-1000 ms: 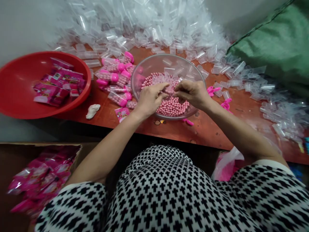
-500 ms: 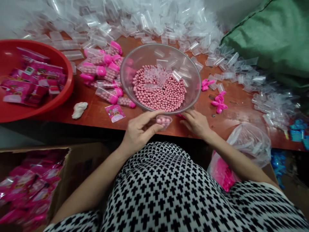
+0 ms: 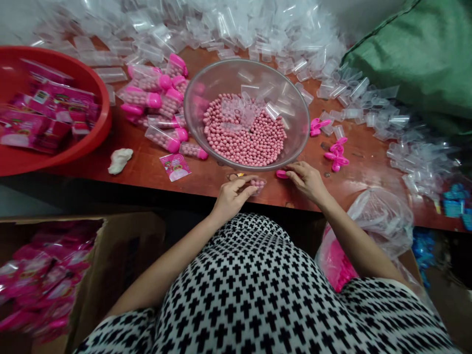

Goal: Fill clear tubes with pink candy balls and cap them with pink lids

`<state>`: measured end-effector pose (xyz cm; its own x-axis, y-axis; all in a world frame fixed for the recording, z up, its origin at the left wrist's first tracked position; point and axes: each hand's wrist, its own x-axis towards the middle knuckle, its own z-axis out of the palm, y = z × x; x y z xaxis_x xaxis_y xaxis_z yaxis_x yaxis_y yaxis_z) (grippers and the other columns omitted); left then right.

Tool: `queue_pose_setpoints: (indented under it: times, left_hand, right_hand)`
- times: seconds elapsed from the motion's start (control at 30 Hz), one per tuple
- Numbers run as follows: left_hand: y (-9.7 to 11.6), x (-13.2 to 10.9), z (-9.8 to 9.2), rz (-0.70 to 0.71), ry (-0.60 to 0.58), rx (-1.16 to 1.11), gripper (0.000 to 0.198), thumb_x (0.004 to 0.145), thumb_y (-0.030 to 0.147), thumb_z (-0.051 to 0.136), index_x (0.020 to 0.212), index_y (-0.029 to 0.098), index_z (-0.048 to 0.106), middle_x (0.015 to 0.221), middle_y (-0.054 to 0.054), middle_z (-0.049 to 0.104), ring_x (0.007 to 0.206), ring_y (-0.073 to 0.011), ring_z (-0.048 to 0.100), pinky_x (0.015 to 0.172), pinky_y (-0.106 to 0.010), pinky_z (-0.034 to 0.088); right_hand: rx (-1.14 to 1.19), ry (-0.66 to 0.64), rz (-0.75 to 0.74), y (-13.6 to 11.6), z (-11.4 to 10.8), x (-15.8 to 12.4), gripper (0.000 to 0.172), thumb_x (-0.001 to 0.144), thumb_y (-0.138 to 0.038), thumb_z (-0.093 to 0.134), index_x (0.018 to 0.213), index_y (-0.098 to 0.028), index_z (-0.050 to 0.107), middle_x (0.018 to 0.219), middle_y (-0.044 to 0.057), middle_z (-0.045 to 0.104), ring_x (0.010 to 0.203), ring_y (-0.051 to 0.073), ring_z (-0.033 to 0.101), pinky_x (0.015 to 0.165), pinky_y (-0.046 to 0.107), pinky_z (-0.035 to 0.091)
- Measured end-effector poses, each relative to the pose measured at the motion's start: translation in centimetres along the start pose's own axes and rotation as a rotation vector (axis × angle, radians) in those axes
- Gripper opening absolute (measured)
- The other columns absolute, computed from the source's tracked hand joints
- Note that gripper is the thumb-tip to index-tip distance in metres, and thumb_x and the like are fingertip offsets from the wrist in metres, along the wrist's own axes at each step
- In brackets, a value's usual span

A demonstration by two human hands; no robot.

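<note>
Between the thumb and fingers of my left hand [image 3: 231, 199] is a clear plastic tube [image 3: 258, 185] with pink candy balls inside, its mouth turned to the right. My right hand [image 3: 307, 181] pinches a pink plastic cap [image 3: 282, 174] a short way right of the tube, and the two do not touch. Just behind both hands stands a translucent bowl [image 3: 191, 123]. Pink candy balls [image 3: 243, 142] fill its bottom, with several empty clear tubes lying on them.
Filled pink-capped tubes [image 3: 162, 103] lie left of the bowl, near a pink card [image 3: 175, 167] and a white lump [image 3: 120, 161]. A red basin [image 3: 105, 123] holds pink packets. Loose pink caps [image 3: 336, 155] lie right. Empty tubes [image 3: 221, 29] pile up behind. A plastic bag [image 3: 381, 216] hangs at the front edge.
My left hand has moved right with the filled tube, closer to my right hand. The pink cap at my right fingertips now shows more clearly beyond the bowl's rim.
</note>
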<state>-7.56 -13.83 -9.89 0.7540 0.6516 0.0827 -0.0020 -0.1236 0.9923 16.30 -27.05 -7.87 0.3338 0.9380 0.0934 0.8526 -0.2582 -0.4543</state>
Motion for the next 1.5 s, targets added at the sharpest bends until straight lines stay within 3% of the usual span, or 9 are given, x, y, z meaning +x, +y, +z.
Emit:
queue_pose_setpoints:
  times: [0.2,0.33,0.43,0.57,0.7,0.9,1.0,1.23,1.5]
  left_hand:
    - [-0.3,0.1,0.7,-0.039,-0.017,-0.037,0.029,0.091,0.037,0.065,0.110,0.018,0.076,0.113,-0.008,0.078,0.103,-0.0223,0.075,0.095,-0.035,0.060]
    - [-0.3,0.2,1.1,-0.030,-0.037,-0.062,0.029,0.092,0.039,0.064,0.110,0.019,0.076,0.112,-0.007,0.078,0.102,-0.0212,0.075,0.097,-0.035,0.060]
    - [-0.3,0.3,1.4,-0.002,-0.059,-0.052,0.028,0.095,0.038,0.062,0.112,0.019,0.076,0.111,-0.007,0.079,0.103,-0.0202,0.074,0.099,-0.034,0.059]
    - [-0.5,0.7,1.9,0.091,-0.061,0.011,0.024,0.095,0.031,0.062,0.111,0.019,0.076,0.109,-0.006,0.079,0.102,-0.0200,0.075,0.098,-0.033,0.058]
    - [-1.2,1.0,2.2,0.137,-0.065,0.117,0.022,0.092,0.025,0.065,0.111,0.021,0.077,0.111,-0.005,0.079,0.102,-0.0218,0.075,0.097,-0.035,0.057]
    - [-2.1,1.2,2.5,0.247,-0.060,0.206,0.022,0.093,0.024,0.066,0.111,0.019,0.078,0.106,-0.008,0.079,0.098,-0.0230,0.074,0.092,-0.035,0.056]
    - [-2.7,1.2,2.7,0.311,-0.037,0.248,0.023,0.094,0.023,0.065,0.112,0.018,0.078,0.101,-0.008,0.080,0.092,-0.0224,0.074,0.088,-0.035,0.057]
    - [-3.5,1.2,3.0,0.450,-0.004,0.290,0.022,0.096,0.021,0.062,0.112,0.015,0.077,0.096,-0.008,0.079,0.087,-0.0193,0.074,0.084,-0.031,0.057]
    - [-3.7,1.0,3.2,0.522,0.016,0.290,0.024,0.099,0.026,0.060,0.114,0.015,0.074,0.103,-0.010,0.079,0.090,-0.0195,0.075,0.084,-0.031,0.058]
  right_hand:
    - [-0.096,-0.115,-0.135,-0.5,0.0,0.4,0.033,0.100,-0.039,0.052,0.112,-0.019,0.074,0.112,0.014,0.070,0.106,0.027,0.063,0.095,0.041,0.051]
    - [-0.206,-0.229,-0.235,-1.0,0.3,-0.7,0.039,0.103,-0.043,0.045,0.108,-0.018,0.074,0.109,0.014,0.072,0.097,0.025,0.064,0.089,0.038,0.051]
    - [-0.162,-0.126,-0.196,-1.4,0.4,-1.7,0.040,0.104,-0.044,0.043,0.107,-0.018,0.073,0.104,0.014,0.073,0.090,0.023,0.065,0.082,0.035,0.052]
    - [0.168,0.089,-0.126,-2.7,-0.1,-1.6,0.034,0.100,-0.049,0.053,0.106,-0.022,0.073,0.093,0.008,0.072,0.087,0.021,0.066,0.080,0.034,0.053]
    - [0.279,-0.019,-0.154,-4.1,-0.3,-0.8,0.038,0.096,-0.055,0.058,0.113,-0.024,0.071,0.093,0.006,0.073,0.082,0.020,0.067,0.078,0.033,0.055]
    - [-0.089,-0.073,-0.371,-4.9,-0.5,-1.0,0.034,0.104,-0.038,0.045,0.119,-0.019,0.069,0.109,0.014,0.072,0.097,0.022,0.068,0.080,0.031,0.056]
    - [-0.284,-0.056,-0.445,-5.2,-1.1,-1.2,0.032,0.104,-0.036,0.046,0.121,-0.019,0.068,0.107,0.013,0.071,0.089,0.019,0.068,0.068,0.027,0.054]
    - [-0.139,0.029,-0.491,-5.1,-1.1,-0.8,0.028,0.105,-0.033,0.047,0.121,-0.018,0.064,0.097,0.009,0.071,0.082,0.016,0.068,0.071,0.025,0.054]
    - [-0.293,0.011,-0.531,-5.9,-1.4,-1.7,0.025,0.106,-0.029,0.045,0.113,-0.013,0.062,0.083,0.006,0.065,0.066,0.014,0.058,0.056,0.024,0.042]
